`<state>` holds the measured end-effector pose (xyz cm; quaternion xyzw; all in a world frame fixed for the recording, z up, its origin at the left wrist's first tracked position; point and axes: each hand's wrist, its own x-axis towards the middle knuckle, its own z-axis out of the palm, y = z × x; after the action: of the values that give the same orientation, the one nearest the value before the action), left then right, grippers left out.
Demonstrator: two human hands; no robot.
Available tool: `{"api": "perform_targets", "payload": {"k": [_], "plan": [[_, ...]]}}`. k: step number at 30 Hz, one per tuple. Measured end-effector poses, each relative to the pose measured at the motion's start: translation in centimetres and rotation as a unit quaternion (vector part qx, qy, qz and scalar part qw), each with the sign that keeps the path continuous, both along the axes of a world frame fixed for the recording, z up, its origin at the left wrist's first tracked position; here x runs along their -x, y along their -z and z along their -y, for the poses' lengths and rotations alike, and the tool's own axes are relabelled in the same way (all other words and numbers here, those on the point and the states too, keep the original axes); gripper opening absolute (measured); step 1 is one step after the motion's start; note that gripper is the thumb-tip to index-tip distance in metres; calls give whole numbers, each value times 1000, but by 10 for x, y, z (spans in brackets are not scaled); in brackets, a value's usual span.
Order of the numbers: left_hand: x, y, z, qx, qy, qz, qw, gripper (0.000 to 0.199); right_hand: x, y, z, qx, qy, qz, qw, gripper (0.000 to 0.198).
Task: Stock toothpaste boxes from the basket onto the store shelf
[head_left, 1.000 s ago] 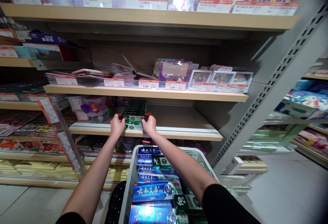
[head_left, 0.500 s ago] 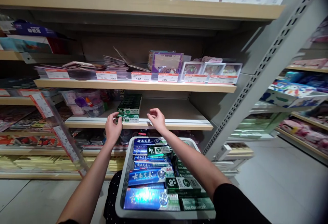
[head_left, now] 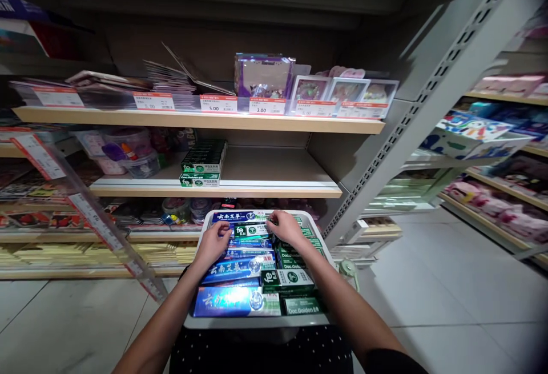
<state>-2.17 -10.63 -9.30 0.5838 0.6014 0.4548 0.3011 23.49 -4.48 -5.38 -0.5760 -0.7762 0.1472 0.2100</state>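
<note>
A grey plastic basket [head_left: 193,300] rests on my lap, packed with blue toothpaste boxes [head_left: 237,302] on the left and dark green ones on the right. Near its far end, a green-and-white toothpaste box [head_left: 252,230] lies across the blue boxes. My left hand [head_left: 214,242] has its fingers curled at the left end of this box, and my right hand [head_left: 287,229] pinches at the right end. Part of each fingertip is hidden. On the low shelf ahead, stacked green toothpaste boxes [head_left: 200,167] stand in a row running back, apart from both hands.
The low shelf's front edge [head_left: 222,192] is just beyond the basket. Plastic tubs [head_left: 137,154] sit left of the stack. Above is a shelf [head_left: 205,120] with thin packets and framed items. A slotted metal upright [head_left: 411,105] slants at right; a slanted label strip [head_left: 92,214] is at left.
Both my hands have come down and back from the shelf stack to the green-and-white box in the basket. The view has tilted downward. The shelf stack looks the same.
</note>
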Motion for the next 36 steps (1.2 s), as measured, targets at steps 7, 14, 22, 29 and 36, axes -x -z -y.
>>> {"api": "perform_targets", "payload": {"k": [7, 14, 22, 29, 36], "plan": [[4, 22, -1, 26, -13, -7, 1000, 36, 2, 19, 19, -1, 26, 92, 995, 37], [0, 22, 3, -12, 35, -75, 996, 33, 2, 18, 24, -7, -9, 85, 996, 36], [1, 15, 7, 52, 3, 20, 998, 36, -1, 15, 28, -30, -79, 73, 994, 31], [6, 30, 0, 66, -6, 129, 989, 46, 0, 14, 28, -18, -99, 58, 993, 29], [6, 32, -3, 91, 2, 192, 977, 51, -2, 15, 28, -4, -92, 12, 996, 23]]}}
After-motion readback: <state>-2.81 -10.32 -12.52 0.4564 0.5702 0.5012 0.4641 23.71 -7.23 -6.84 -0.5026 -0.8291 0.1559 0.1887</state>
